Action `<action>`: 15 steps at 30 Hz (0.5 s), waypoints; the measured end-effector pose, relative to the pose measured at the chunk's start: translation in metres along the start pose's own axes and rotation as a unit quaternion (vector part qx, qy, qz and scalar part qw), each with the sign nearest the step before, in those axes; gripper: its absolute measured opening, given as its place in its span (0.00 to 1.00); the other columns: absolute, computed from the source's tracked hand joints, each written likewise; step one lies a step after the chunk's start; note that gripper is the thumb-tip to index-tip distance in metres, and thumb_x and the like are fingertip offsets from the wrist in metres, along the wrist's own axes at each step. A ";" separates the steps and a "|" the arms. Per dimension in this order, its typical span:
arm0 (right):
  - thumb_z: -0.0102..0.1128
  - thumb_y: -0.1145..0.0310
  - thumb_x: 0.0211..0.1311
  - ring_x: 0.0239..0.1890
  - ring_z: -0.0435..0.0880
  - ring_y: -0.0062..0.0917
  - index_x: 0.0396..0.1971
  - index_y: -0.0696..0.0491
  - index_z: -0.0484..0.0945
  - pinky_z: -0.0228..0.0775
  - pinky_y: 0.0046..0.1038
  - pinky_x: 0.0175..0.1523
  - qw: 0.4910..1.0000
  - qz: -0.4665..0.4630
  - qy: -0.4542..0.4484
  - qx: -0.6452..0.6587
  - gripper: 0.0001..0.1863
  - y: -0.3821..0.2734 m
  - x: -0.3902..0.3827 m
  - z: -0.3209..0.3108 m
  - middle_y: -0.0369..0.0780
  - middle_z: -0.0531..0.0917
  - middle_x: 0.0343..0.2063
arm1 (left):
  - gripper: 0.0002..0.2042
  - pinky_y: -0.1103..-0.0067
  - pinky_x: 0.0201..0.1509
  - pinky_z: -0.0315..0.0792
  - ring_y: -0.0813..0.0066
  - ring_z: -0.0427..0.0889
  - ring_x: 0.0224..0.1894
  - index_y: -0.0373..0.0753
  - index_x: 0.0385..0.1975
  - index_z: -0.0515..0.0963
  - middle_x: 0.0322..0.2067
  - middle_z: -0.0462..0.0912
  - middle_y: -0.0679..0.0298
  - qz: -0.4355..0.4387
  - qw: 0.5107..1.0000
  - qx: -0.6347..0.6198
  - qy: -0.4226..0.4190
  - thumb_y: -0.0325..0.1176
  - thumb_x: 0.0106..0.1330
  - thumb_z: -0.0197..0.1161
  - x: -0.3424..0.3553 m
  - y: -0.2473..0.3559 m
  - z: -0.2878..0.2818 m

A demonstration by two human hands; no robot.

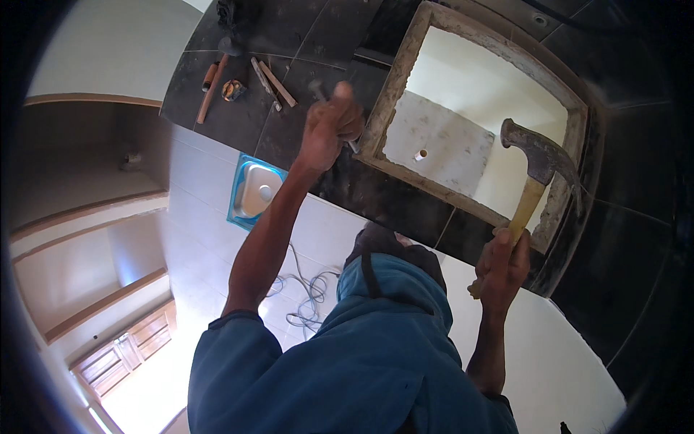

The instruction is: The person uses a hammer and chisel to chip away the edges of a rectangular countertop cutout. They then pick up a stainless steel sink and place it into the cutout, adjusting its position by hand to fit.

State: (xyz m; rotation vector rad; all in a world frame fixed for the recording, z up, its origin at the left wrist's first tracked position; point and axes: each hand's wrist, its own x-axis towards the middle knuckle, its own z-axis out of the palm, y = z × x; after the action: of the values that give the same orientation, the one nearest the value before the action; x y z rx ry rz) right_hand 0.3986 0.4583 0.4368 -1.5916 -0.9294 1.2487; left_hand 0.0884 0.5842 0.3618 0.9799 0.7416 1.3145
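My left hand (329, 134) is closed around a metal chisel (316, 88). Its upper end sticks out beyond my thumb, and its lower end reaches the left edge of a rectangular cutout (434, 189) in the black tiled countertop (412, 206). Rough, broken material lines that cutout. At its right, my right hand (502, 264) grips a claw hammer (541, 155) by the yellowish handle. The hammer's metal head is raised over the cutout's right side, apart from the chisel.
On the counter's left lie a wooden-handled hammer (212, 90), a roll of tape (233, 90) and two slim sticks (278, 83). Below the counter edge, a steel sink (259, 189) with blue edging rests on the light tiled floor near a coiled cable (311, 293). Shelves (87, 213) stand left.
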 end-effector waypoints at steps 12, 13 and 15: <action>0.54 0.55 0.75 0.14 0.61 0.08 0.38 0.53 0.70 0.51 0.17 0.18 0.999 -0.035 0.020 -0.014 0.16 -0.009 -0.015 0.038 0.28 0.67 0.15 | 0.23 0.79 0.23 0.44 0.88 0.49 0.19 0.49 0.15 0.63 0.16 0.53 0.80 -0.211 0.966 0.055 -0.139 0.47 0.74 0.58 0.012 -0.005 -0.002; 0.54 0.54 0.75 0.14 0.61 0.08 0.38 0.53 0.70 0.51 0.17 0.18 0.999 -0.040 0.022 -0.014 0.16 -0.010 -0.014 0.040 0.28 0.67 0.15 | 0.23 0.79 0.23 0.44 0.88 0.49 0.18 0.49 0.15 0.63 0.16 0.53 0.80 -0.201 0.965 0.060 -0.160 0.46 0.74 0.58 0.013 -0.006 -0.004; 0.54 0.54 0.75 0.14 0.60 0.08 0.38 0.54 0.70 0.51 0.17 0.18 0.999 -0.040 0.026 -0.007 0.16 -0.013 -0.013 0.043 0.28 0.67 0.15 | 0.23 0.79 0.23 0.45 0.88 0.50 0.18 0.48 0.15 0.63 0.16 0.53 0.80 -0.203 0.959 0.056 -0.191 0.45 0.74 0.58 0.015 -0.007 -0.006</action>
State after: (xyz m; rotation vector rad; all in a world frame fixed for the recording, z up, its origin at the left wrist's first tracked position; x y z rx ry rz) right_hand 0.3536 0.4582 0.4485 -1.5737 -0.9620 1.1427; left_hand 0.0885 0.5997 0.3541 1.0649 0.6767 0.7054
